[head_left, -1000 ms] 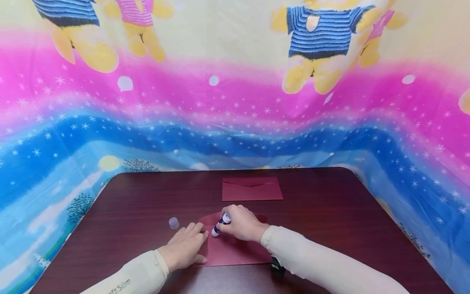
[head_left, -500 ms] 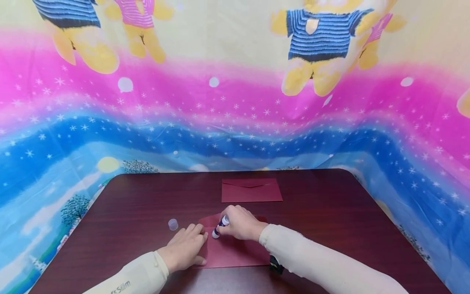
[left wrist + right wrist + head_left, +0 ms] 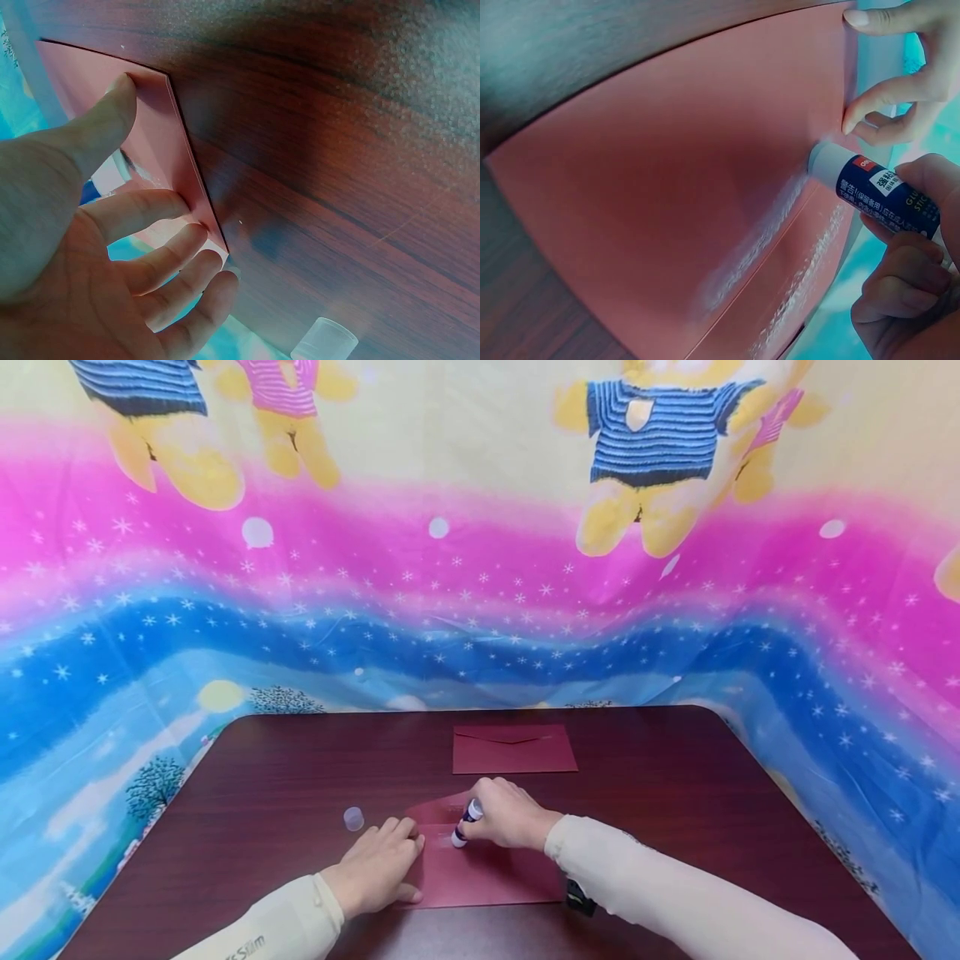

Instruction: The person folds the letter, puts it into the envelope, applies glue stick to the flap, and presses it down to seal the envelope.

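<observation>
A red envelope point(image 3: 487, 877) lies on the table with its flap point(image 3: 435, 811) opened away from me. My right hand point(image 3: 513, 814) grips a glue stick point(image 3: 881, 189), its white end down against the envelope just below the fold. White glue streaks point(image 3: 761, 244) show along the envelope body and on the flap in the right wrist view. My left hand point(image 3: 381, 864) rests at the envelope's left edge, thumb and fingertips pressing on the paper with the fingers spread. To the left of that hand stands the clear glue stick cap point(image 3: 353, 818).
A second red envelope point(image 3: 515, 749), flap folded down, lies farther back on the dark wooden table point(image 3: 300, 760). A small black object point(image 3: 579, 897) is partly hidden under the right forearm. A printed cloth point(image 3: 480, 610) hangs behind the table.
My right hand has moved the glue stick slightly to the right along the envelope, baring a glue streak on its left. The left hand has stayed in place.
</observation>
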The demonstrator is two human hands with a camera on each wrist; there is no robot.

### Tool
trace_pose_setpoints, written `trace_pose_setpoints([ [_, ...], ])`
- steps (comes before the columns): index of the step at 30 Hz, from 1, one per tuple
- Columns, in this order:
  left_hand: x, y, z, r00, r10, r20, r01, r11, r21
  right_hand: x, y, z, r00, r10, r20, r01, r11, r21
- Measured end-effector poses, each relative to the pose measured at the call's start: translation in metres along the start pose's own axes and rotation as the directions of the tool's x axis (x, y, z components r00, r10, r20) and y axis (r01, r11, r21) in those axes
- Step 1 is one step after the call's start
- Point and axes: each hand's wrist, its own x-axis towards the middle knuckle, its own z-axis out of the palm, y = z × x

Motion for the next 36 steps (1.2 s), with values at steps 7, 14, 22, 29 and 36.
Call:
trace_pose_setpoints([
  [7, 0.000, 0.001, 0.000, 1.000, -0.001, 0.001, 0.001, 1.000, -0.008, -0.007, 0.011, -0.007, 1.000, 0.014, -0.007, -0.014, 1.000, -0.004],
  [14, -0.001, 0.000, 0.000, 1.000, 0.000, -0.005, 0.000, 1.000, -0.006, -0.016, 0.022, -0.015, 1.000, 0.008, -0.008, -0.008, 1.000, -0.006],
  [22, -0.001, 0.000, 0.000, 1.000, 0.002, 0.001, -0.002, 1.000, -0.014, -0.027, 0.035, -0.022, 0.999, 0.039, -0.006, -0.039, 0.999, -0.001],
  [29, 0.000, 0.000, 0.000, 1.000, 0.010, -0.009, -0.010, 1.000, -0.009, -0.035, 0.045, -0.029, 0.998, 0.053, -0.017, -0.054, 0.999, -0.010],
  [36, 0.000, 0.000, -0.001, 1.000, 0.004, -0.006, -0.004, 1.000, -0.007, -0.041, 0.053, -0.034, 0.996, 0.082, -0.025, -0.083, 0.996, -0.017],
])
